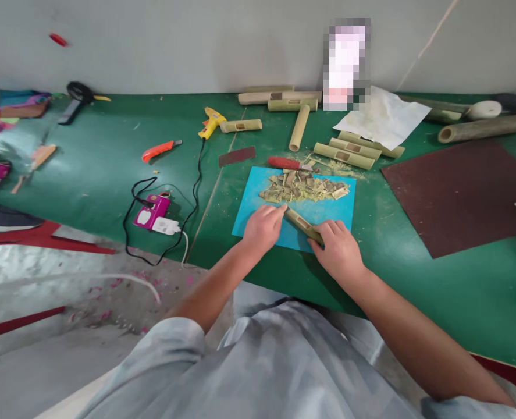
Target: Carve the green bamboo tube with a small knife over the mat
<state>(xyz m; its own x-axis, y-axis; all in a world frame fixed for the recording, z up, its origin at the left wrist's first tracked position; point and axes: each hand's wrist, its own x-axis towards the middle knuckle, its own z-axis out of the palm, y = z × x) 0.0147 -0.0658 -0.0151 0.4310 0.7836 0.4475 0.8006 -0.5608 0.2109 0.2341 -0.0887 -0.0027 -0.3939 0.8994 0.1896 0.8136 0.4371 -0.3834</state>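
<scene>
Head cam looking down at the bench (109,174), so using the blue mat (258,218) as the reference for everything. Nearest to the person, both hands are on a short bamboo stick (299,222) lying on the mat's near half. Left hand (263,228) is curled over its left end, fingers (277,210) closed around the tip. Right hand (338,249) clamps the other end, fingers wrapped over it. Stick lies flat, long axis diagonal: one end points up-left toward the far side of the mat, the other down-right toward the mat's near right corner. It has a rectangular notch cut in its top.

On the mat's far half sits a pile of bamboo chips (303,189). Touching the mat's far edge lies a red-handled knife (289,163), blade pointing right. Left of the mat, near the bench's edge, a magenta box (152,212) with black cable. Right of the mat, a dark brown board (458,195). Beyond the mat: more notched bamboo pieces (347,151), a sheet of white paper (382,119), a yellow glue gun (212,122), an orange cutter (159,151). Can't read any writing or brand on anything.
</scene>
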